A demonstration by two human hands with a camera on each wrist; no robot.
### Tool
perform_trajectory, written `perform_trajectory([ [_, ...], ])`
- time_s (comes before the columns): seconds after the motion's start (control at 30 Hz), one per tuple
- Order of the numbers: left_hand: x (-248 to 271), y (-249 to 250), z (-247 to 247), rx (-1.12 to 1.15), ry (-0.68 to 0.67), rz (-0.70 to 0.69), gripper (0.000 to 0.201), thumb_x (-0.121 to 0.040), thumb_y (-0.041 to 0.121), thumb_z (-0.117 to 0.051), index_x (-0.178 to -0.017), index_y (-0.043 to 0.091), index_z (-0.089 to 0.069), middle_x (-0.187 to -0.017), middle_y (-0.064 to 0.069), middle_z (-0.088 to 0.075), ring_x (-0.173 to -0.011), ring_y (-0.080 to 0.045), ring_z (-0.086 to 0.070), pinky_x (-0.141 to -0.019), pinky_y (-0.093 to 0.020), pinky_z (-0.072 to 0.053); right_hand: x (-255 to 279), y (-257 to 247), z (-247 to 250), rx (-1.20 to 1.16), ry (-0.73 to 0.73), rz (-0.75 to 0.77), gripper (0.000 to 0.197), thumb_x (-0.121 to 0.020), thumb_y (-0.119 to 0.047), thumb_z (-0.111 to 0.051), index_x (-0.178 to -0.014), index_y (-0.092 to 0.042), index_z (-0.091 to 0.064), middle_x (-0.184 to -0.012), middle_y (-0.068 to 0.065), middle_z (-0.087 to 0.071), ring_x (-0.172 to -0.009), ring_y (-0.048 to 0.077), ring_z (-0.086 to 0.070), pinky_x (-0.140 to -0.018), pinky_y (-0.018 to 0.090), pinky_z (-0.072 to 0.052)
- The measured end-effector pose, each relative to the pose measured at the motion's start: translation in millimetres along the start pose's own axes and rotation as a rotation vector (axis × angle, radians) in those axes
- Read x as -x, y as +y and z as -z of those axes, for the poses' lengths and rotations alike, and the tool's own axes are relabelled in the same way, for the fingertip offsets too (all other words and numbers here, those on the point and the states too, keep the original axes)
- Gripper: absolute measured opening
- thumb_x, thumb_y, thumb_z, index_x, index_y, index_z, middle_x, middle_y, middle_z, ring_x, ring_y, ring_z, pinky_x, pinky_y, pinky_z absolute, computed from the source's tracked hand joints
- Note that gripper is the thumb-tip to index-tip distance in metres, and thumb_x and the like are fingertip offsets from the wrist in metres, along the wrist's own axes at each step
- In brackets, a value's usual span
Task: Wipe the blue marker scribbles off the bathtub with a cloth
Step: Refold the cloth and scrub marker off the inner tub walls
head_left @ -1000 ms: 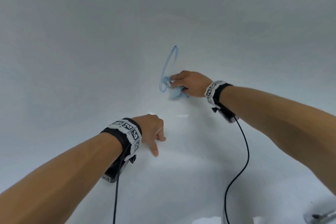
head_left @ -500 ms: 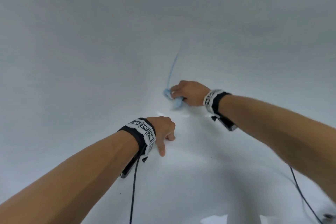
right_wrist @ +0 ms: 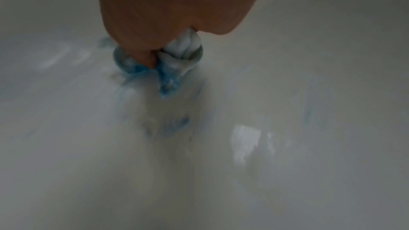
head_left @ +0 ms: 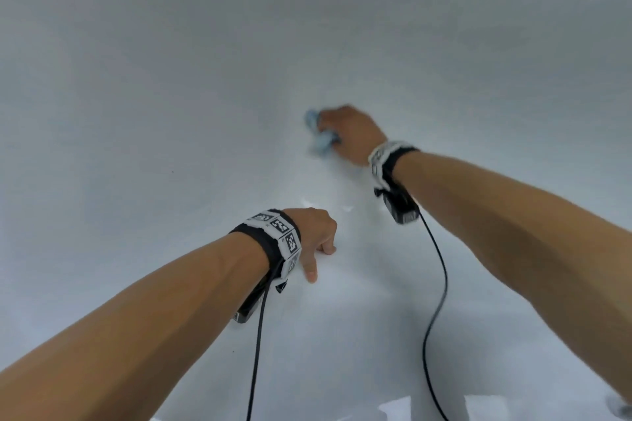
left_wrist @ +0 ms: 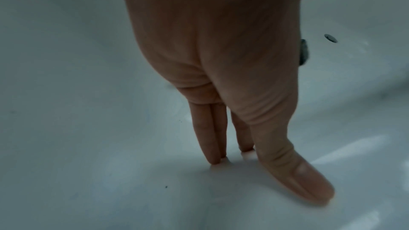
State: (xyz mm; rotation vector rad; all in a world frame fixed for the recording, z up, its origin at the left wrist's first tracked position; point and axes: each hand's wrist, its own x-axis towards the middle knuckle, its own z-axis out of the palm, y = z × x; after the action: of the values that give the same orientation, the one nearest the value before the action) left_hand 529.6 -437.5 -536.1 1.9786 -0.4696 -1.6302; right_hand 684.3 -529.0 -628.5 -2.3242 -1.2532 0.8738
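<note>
Blue marker scribbles: none legible on the bathtub [head_left: 171,113] wall in the head view; the right-wrist view shows only faint blue smears [right_wrist: 181,122], lower centre of frame, heavily blurred. Judged nearly cleared; residue possible, cannot confirm.

Cloth [head_left: 321,138]: bunched, white with blue staining, just right of centre in the head view, pressed against the tub surface. Right hand [head_left: 352,133] clenches it, fingers curled round the wad; bunching likely concentrates pressure on 1 small patch. Blur fits a stroke under way.

Left hand [head_left: 314,232]: lower centre of the head view, holds nothing. Left-wrist view shows straight fingers [left_wrist: 212,137] with tips on the tub floor, thumb out to the side. Judged a brace for the reach forward.

2 wrist cables [head_left: 437,284] trail toward the bottom edge.

Drain fitting [left_wrist: 331,38]: upper right, left-wrist view.
</note>
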Motion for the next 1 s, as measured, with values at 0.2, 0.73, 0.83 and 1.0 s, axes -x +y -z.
perform_trajectory([
  [0.2,-5,1,5,-0.01,-0.044,0.046,0.043,-0.07,0.035,-0.089,-0.097,0.009,-0.068,-0.055,0.005,-0.041,-0.06,-0.018,-0.044,-0.058,-0.018,-0.037,-38,25,55,0.219,-0.161,0.072,0.029,-0.088,-0.023,-0.056,-0.114,-0.021,-0.067,-0.121,0.005,-0.066,-0.113,0.029,-0.061,-0.091,0.037,-0.051],
  [0.73,-6,-5,2,-0.063,-0.03,-0.047,0.045,-0.07,0.032,-0.088,-0.078,0.015,-0.048,-0.045,0.005,-0.026,-0.046,-0.016,-0.027,-0.042,-0.021,-0.024,-39,46,51,0.11,0.114,-0.145,0.026,-0.07,-0.017,-0.062,-0.096,-0.022,-0.062,-0.099,0.001,-0.068,-0.095,0.033,-0.063,-0.073,0.034,-0.048],
  [0.83,-3,-2,1,-0.066,-0.017,-0.066,0.042,-0.07,0.032,-0.088,-0.074,0.013,-0.05,-0.039,0.003,-0.026,-0.045,-0.017,-0.025,-0.044,-0.024,-0.023,-25,15,14,0.052,0.261,-0.251,0.021,-0.076,-0.026,-0.057,-0.096,-0.022,-0.063,-0.093,0.0,-0.069,-0.089,0.032,-0.066,-0.065,0.028,-0.043],
  [1.0,2,1,1,-0.056,-0.013,-0.043,0.045,-0.07,0.033,-0.088,-0.071,0.009,-0.05,-0.048,0.001,-0.027,-0.047,-0.019,-0.027,-0.05,-0.024,-0.025,41,-25,-26,0.051,-0.291,0.216,0.024,-0.088,-0.04,-0.045,-0.103,-0.038,-0.063,-0.106,-0.021,-0.064,-0.102,0.012,-0.057,-0.086,0.028,-0.049],
])
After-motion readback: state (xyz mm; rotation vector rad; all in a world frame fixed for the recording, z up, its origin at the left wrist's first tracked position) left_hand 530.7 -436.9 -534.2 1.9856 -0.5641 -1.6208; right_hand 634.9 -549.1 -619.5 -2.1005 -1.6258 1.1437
